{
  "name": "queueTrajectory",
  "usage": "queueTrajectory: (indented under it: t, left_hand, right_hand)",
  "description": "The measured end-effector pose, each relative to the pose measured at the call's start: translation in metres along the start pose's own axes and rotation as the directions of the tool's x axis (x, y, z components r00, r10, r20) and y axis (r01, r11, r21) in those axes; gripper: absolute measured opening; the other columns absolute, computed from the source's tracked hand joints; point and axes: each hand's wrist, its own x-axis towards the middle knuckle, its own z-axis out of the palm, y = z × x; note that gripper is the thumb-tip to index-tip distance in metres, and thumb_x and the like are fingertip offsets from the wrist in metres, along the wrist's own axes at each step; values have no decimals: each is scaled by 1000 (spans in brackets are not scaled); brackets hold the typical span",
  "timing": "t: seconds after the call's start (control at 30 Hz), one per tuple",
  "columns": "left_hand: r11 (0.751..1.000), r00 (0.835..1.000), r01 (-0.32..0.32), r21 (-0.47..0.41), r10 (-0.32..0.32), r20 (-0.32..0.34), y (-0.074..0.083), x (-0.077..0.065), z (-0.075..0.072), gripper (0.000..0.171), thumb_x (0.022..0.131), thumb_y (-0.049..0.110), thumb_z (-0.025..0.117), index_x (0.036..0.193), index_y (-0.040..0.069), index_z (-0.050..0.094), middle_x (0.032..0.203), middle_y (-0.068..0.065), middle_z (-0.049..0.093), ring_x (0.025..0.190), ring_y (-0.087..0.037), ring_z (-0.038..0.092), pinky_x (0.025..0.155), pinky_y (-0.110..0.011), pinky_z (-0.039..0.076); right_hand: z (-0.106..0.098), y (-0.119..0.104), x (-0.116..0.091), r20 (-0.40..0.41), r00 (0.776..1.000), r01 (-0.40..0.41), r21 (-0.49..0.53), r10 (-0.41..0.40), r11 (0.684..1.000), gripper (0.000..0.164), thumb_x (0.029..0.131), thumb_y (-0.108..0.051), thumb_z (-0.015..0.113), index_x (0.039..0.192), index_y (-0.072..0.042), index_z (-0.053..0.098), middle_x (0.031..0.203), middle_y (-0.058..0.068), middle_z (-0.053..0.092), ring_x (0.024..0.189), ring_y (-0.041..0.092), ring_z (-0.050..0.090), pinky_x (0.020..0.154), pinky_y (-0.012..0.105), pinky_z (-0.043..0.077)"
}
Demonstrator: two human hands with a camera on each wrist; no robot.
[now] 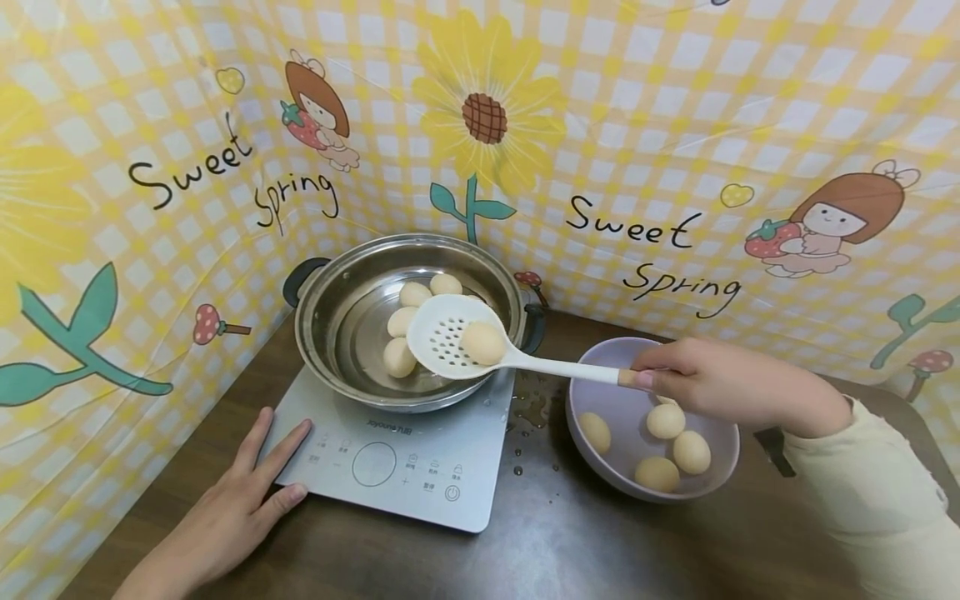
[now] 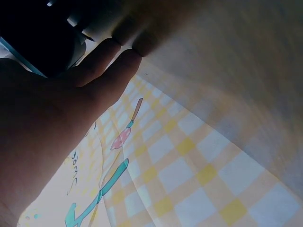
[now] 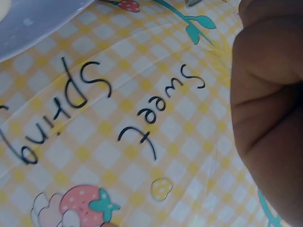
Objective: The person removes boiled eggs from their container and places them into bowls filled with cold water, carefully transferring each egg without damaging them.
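My right hand [image 1: 708, 383] grips the handle of a white slotted spoon [image 1: 442, 337], reaching over the lilac bowl. One egg [image 1: 483, 343] lies in the spoon's head, which is above the right side of a steel pot [image 1: 408, 408]. Several more eggs [image 1: 400, 358] sit in the pot, partly hidden by the spoon. The lilac bowl [image 1: 581, 446] holds several eggs [image 1: 664, 421] too. With fingers spread, my left hand [image 1: 240, 508] rests at the left edge of the silver induction cooker [image 1: 465, 492] under the pot. The right wrist view shows only part of the right hand [image 3: 274, 94].
Drops of water [image 1: 532, 408] lie on the dark wooden table [image 1: 570, 542] between cooker and bowl. A yellow checked cloth [image 1: 645, 100] with printed flowers stands as a wall behind and to the left. The pot has black side handles [image 1: 303, 279]. A black object [image 1: 776, 450] lies right of the bowl.
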Motion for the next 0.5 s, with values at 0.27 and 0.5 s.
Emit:
queueTrajectory:
  t: [0.27, 0.5]
  left_hand:
    - [1000, 1000, 1, 5, -1, 7, 1, 0, -1, 73, 105, 38, 56, 164, 28, 16, 166, -20, -13, 125, -66, 40, 78, -70, 45]
    - [1000, 1000, 1, 4, -1, 10, 1, 0, -1, 73, 105, 38, 57, 164, 27, 16, 166, -20, -13, 127, -66, 38, 80, -70, 44]
  right_hand:
    - [3, 15, -27, -43, 998, -50, 26, 51, 998, 15, 106, -30, 55, 103, -28, 70, 87, -14, 62, 83, 7, 56, 74, 26, 46]
    - [6, 27, -43, -54, 997, -53, 28, 55, 998, 17, 108, -25, 53, 110, -27, 70, 94, -14, 64, 87, 6, 58, 74, 27, 48]
